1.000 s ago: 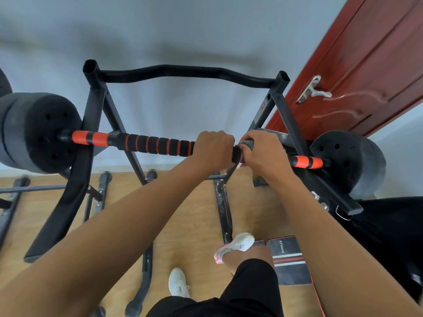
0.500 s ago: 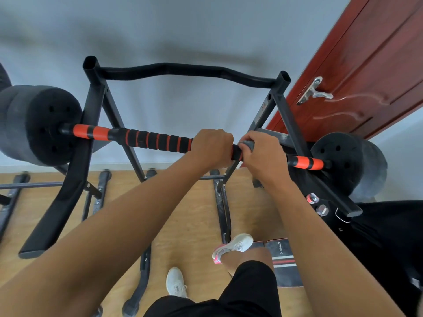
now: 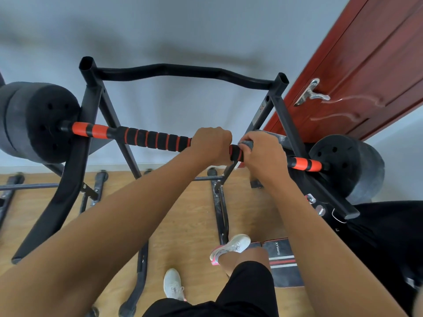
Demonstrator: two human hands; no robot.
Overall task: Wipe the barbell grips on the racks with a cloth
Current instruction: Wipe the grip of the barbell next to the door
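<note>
A barbell with a black foam grip ringed in orange (image 3: 151,139) lies across a black rack (image 3: 91,104), with black weight plates at both ends. My left hand (image 3: 211,144) grips the bar near its middle. Just to its right, my right hand (image 3: 263,154) is curled round the bar and holds a grey cloth (image 3: 246,144) against the grip. Only a small fold of the cloth shows above my fingers.
The rack's curved top bar (image 3: 183,70) runs behind the barbell. A red-brown door with a metal handle (image 3: 309,93) stands at the right. Black floor bars (image 3: 219,211) and a padded bench end (image 3: 281,259) lie on the wooden floor by my feet.
Both hands have stayed on the same part of the bar. The view has shifted slightly; the bar's left end has tilted a little higher.
</note>
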